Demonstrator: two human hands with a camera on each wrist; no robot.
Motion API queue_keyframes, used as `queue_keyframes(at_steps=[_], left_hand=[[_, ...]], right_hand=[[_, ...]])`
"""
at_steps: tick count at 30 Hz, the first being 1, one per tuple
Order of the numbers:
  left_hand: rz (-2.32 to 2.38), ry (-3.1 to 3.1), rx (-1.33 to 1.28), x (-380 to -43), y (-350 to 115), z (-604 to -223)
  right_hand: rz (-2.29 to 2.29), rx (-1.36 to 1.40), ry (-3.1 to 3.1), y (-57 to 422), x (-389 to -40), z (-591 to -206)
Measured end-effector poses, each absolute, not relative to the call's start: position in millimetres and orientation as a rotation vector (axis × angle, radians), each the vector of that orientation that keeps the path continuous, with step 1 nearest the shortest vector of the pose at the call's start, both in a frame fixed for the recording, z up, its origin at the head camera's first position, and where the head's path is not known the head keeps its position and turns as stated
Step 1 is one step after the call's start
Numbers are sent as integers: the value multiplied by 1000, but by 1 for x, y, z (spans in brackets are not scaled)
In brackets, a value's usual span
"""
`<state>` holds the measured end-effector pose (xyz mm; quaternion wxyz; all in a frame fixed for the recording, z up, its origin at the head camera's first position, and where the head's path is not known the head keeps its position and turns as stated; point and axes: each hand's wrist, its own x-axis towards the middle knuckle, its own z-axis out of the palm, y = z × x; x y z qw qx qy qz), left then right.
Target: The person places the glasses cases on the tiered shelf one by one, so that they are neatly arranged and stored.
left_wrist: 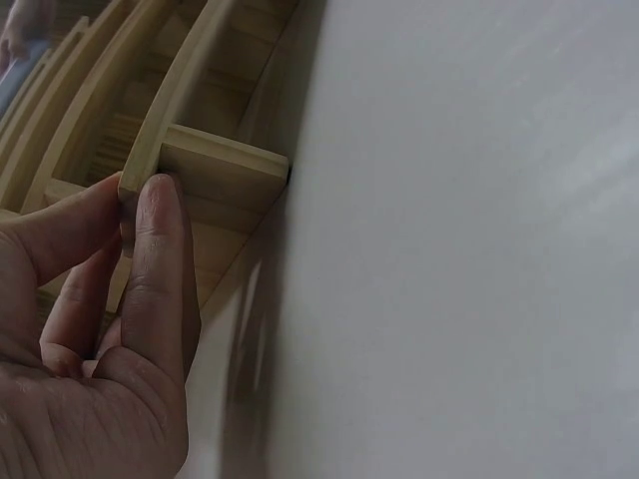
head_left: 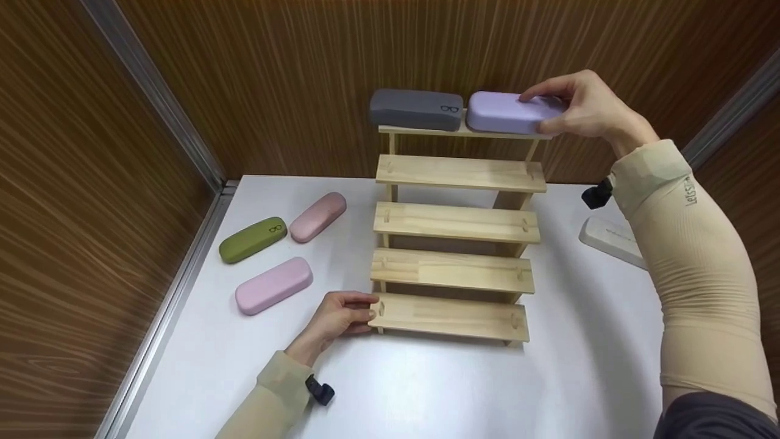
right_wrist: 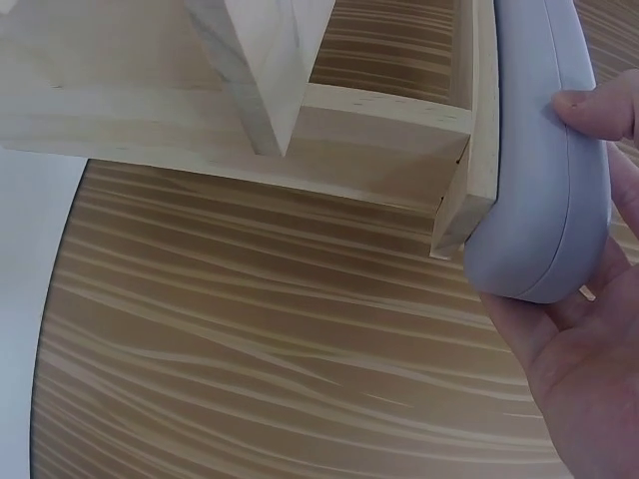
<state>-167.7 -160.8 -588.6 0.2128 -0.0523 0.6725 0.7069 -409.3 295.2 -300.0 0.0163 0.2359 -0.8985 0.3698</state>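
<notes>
A lavender glasses case (head_left: 503,113) lies on the top tier of a stepped wooden rack (head_left: 457,219). My right hand (head_left: 588,110) grips its right end, thumb on the front side and fingers over the top and back. In the right wrist view the case (right_wrist: 534,180) sits against the top board, its end reaching slightly past the board's end. Left of it on that tier is a dark grey glasses case (head_left: 414,110) with a small spectacles print. My left hand (head_left: 335,317) pinches the left end of the lowest board (left_wrist: 150,140) between thumb and fingers.
On the white table (head_left: 426,390), left of the rack, lie an olive green case (head_left: 253,239), a dusty pink case (head_left: 318,217) and a light pink case (head_left: 274,285). A pale grey case (head_left: 612,241) lies at the right, partly behind my right arm. Wood-grained walls stand behind and beside.
</notes>
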Motion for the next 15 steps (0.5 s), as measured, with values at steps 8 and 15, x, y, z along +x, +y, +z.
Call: queue_keyframes(at_steps=[8, 15], left_hand=[[1964, 1864, -136, -169, -160, -589], [1962, 1867, -141, -169, -160, -589]], right_hand=[[1178, 743, -2809, 293, -410, -300], [1156, 760, -2810, 292, -410, -302]])
